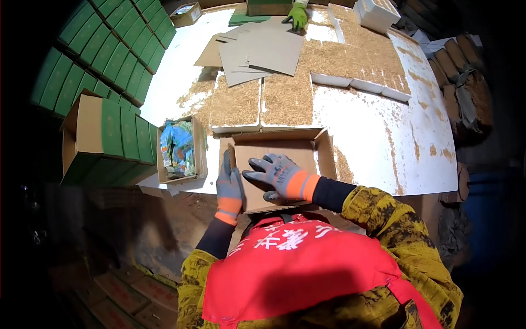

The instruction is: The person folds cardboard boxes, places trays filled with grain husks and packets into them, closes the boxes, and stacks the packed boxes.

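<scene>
An open cardboard box [282, 145] stands at the near edge of the white table, close to my red apron. Flat along the outside of its left wall lies my left hand [228, 187], in a grey and orange glove, fingers stretched upward. My right hand [278, 176], gloved alike, reaches over the box with its fingers apart, pointing toward the left wall. Neither hand grips anything that I can see. Left of the box is a small carton [200, 148] holding blue and green packets [178, 145].
Green boxes [112, 49] are stacked at the left. Beyond my box, white blocks [235, 104] carry brown crumbly material. Grey cardboard sheets [268, 46] lie on them. At the far edge, another person's green-gloved hand [298, 17] touches the sheets. Brown bags [460, 71] sit at right.
</scene>
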Available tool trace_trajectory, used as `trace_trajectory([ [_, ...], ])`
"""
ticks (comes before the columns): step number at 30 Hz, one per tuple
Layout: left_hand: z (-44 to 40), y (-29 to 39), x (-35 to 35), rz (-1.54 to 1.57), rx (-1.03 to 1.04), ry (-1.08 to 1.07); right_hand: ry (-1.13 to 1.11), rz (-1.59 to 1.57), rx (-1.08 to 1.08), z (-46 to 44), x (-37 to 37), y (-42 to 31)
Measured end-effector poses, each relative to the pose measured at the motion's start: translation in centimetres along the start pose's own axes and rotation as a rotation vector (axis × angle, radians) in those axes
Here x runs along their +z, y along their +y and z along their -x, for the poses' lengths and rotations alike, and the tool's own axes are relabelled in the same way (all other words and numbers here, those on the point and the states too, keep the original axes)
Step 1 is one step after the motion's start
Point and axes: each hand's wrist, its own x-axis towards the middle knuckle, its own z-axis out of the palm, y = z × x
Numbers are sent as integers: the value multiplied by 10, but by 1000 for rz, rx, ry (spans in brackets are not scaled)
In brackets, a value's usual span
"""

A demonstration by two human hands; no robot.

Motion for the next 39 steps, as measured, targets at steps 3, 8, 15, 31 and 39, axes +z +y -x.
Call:
trace_trajectory([
  [3,-1,-11,5,38,-60,20,-139,-51,85,-8,1,-2],
  [8,0,-23,3,193,-93,41,-361,24,137,-23,13,-8],
  [15,-14,-43,-15,637,-237,-148,-113,-414,182,0,14,23],
  [31,-3,-87,51,-89,-427,-232,435,-954,1010,97,82,67],
  [39,11,-14,14,240,-399,-219,604,-1520,931,121,51,50],
])
